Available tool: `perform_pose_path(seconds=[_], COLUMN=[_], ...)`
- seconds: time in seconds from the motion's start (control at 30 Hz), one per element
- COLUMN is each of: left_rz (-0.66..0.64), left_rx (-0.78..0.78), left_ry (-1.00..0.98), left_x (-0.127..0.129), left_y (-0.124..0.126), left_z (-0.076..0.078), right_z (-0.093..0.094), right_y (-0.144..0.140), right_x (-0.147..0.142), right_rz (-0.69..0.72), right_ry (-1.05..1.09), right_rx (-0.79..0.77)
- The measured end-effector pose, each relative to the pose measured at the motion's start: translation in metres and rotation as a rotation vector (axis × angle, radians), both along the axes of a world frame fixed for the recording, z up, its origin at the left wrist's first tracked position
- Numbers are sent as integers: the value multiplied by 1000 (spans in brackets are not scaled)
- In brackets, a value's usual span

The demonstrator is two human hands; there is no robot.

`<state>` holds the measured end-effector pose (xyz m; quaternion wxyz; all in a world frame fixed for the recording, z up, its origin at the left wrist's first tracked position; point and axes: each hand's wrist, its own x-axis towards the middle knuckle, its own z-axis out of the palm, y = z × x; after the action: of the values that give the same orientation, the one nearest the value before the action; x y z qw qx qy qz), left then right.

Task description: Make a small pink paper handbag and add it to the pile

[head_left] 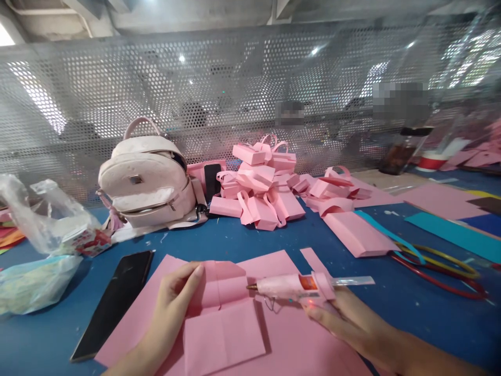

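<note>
My left hand (176, 292) pinches the left edge of a creased, partly folded pink paper piece (223, 334), thumb on top. In my right hand (344, 318) is a pink glue gun (289, 287), gripped by its handle, with a clear glue stick (354, 281) poking out of its back and a small red light on. The gun's nozzle points left, close to the right edge of the paper's raised flap; whether it touches I cannot tell. Beneath lies a larger pink sheet (301, 344). A pink strip (313, 261) sits behind the gun.
Small pink paper bags (258, 188) are heaped at the back, beside a pale backpack (152, 177). A black phone (113, 308) and plastic bags (35, 287) lie left. Coloured strips (446, 266) and a blue sheet (457, 235) lie right. A perforated metal screen (242, 83) stands behind.
</note>
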<state>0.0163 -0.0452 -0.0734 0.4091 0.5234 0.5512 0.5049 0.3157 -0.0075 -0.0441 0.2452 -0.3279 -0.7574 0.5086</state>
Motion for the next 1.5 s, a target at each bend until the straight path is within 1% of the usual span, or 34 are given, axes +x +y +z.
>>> perform_pose_path(seconds=[0.17,0.3,0.43,0.63,0.77,0.93,1.07,1.3,1.5], left_rz=[-10,-2,9,10,-2,3,0,-3,-15], left_rx=[-6,-18,-14,-24,-31,-35,-30,-40,-46], left_ry=[-1,-9,-12,-7,-27,-27,-14,-6,-19], left_x=[-1,0,1,-2,0,1,1,1,2], left_y=[1,1,2,2,2,3,4,2,2], left_z=[-1,-1,0,-2,-2,0,1,0,1], right_z=[1,1,2,1,-1,-8,-14,-17,-20], right_y=[0,1,1,-1,-1,1,1,3,3], right_x=[0,1,2,3,3,5,9,9,12], right_rz=[-17,15,9,-83,-120,-81,-104,-115,-99], right_ry=[-27,-35,-72,-97,-125,-79,-122,-132,-217], right_rx=[-2,-10,-5,55,53,42,92,137,264])
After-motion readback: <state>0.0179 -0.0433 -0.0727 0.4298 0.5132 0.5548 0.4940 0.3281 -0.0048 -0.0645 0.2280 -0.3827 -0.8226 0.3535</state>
